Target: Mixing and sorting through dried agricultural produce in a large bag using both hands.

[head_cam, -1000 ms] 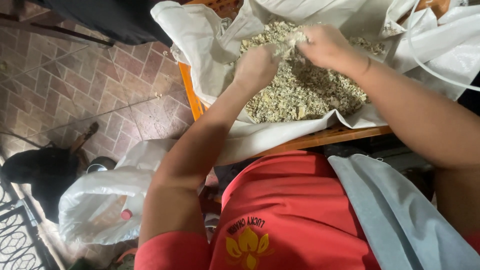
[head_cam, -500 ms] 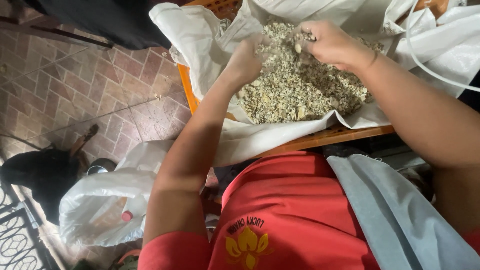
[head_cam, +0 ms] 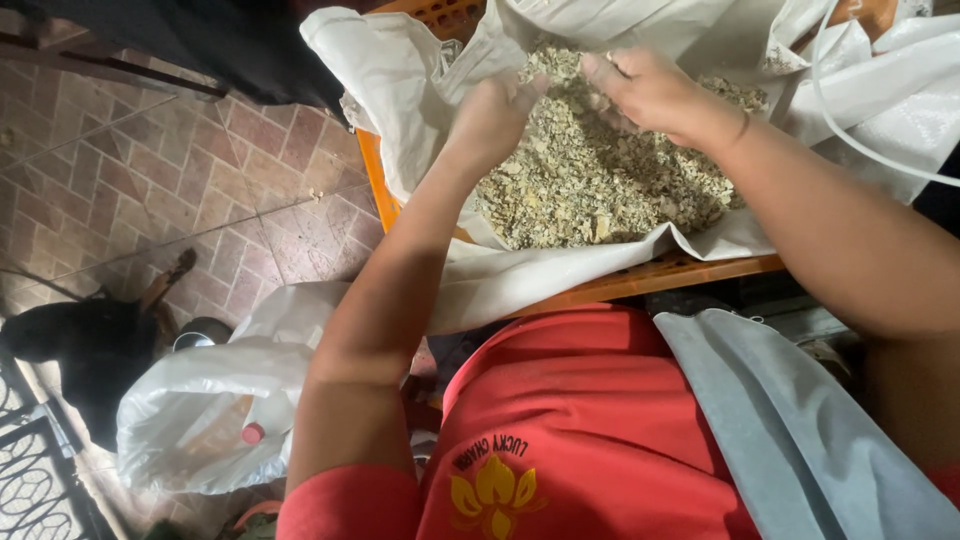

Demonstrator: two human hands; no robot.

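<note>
— What are the hands doing right now?

— I'm watching both of them working in the chaff [head_cam: 590,180], a pale heap of dry flakes lying on a white sack [head_cam: 400,80] spread over an orange crate [head_cam: 640,285]. The left hand [head_cam: 495,115] is sitting at the heap's 10 o'clock edge, fingers curled loosely inward; I'm not able to tell whether it is pinching any flakes, since the fingertips are turning away from me.

— And the right?

— The right hand [head_cam: 650,95] is hovering at the heap's 12 o'clock, fingers half open and bent, touching the top of the chaff. Some flakes seem to be clinging under the fingers [head_cam: 600,70], but I'm not seeing a firm grip.

— Which way is the heap lying from them?

— It's spreading toward 5 o'clock from both hands, its long axis running roughly from 11 to 5. Judging by that, the right hand is the nearer one to the bulk; the left is only brushing the margin beside the sack's fold.

— Anything else around?

— A clear bag [head_cam: 190,410] is slumping on the brick floor [head_cam: 130,170] at 8 o'clock, well apart from the crate, with a dark animal [head_cam: 90,350] lying just beside it.
</note>
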